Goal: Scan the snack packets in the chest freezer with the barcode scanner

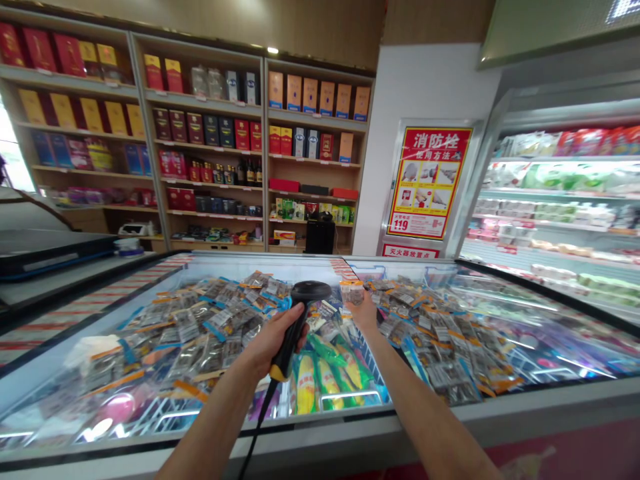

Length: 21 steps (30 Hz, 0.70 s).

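Note:
My left hand (274,337) is wrapped round the handle of a black barcode scanner (311,291), whose cable runs down toward the freezer's front edge. Pinched in my right hand (364,309) is a small clear packet with an orange top (351,291), held just right of the scanner head. Below both hands is a chest freezer (340,421) with a glass top. Many similar small packets (215,320) lie spread to the left, and another heap of packets (440,327) lies to the right. Bags of corn (327,380) show between my forearms.
Wooden shelves (213,145) with boxed goods line the back wall. A red fire hydrant sign (430,180) hangs right of them. A lit display cooler (560,213) stands at the right. On the left is a counter with a dark flat device (55,253).

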Available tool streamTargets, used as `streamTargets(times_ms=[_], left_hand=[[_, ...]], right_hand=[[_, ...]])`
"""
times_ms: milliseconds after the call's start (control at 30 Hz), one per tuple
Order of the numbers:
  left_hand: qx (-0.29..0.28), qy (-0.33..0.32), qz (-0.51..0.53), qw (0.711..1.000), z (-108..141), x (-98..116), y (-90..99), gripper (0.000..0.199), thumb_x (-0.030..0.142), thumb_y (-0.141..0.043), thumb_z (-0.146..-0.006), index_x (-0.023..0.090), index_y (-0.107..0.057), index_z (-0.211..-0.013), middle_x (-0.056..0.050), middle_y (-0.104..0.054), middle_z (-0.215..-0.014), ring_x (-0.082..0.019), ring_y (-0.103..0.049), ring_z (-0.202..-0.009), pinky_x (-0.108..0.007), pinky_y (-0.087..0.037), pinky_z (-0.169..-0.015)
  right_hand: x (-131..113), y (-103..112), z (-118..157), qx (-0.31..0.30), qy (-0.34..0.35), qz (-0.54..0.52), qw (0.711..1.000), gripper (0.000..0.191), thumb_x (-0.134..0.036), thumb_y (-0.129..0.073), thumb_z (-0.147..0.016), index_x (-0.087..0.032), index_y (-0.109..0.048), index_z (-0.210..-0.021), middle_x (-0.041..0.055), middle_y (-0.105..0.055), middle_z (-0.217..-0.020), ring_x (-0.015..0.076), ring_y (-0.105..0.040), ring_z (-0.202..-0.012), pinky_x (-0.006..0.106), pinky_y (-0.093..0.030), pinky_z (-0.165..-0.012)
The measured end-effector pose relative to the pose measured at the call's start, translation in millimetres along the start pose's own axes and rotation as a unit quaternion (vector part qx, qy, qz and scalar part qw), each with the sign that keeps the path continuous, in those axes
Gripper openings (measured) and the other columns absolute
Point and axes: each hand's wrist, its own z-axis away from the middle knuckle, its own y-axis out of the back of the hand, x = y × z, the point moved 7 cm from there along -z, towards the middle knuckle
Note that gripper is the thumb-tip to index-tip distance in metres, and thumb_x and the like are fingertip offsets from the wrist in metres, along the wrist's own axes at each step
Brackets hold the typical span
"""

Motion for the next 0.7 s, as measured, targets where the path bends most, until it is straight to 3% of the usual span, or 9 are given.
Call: streamTargets(times_ms=[200,700], left_hand=[[-0.014,0.027,0.034,0.999,4.3,3.9,0.7,0.029,0.041,-0.055,-0.072,0.013,-0.053,-0.067,-0.001,-0.055,-0.052,-0.007,-0.049,-0.04,-0.017,-0.037,-0.037],[-0.059,0.029,0.022,0.998,0.7,1.1,-10.7,0.03,0.042,-0.06,-0.066,0.013,-0.054,-0.071,-0.001,-0.055,-0.053,-0.007,-0.047,-0.04,-0.017,-0.035,-0.037]], right_hand=[[6.3,1.5,2.0,0.0,-0.004,-0.018,1.0,0.04,-0.027,-0.061,-0.058,-0.012,-0.057,-0.095,0.0122,-0.067,-0.089,0.0263,-0.061,-0.085,0.034,-0.044,-0.076],[25.6,1.8,-3.5,0.022,-0.005,-0.064,0.998,0.038,-0.03,-0.062,-0.056,-0.014,-0.058,-0.089,0.0091,-0.068,-0.083,0.0241,-0.062,-0.077,0.033,-0.046,-0.07]])
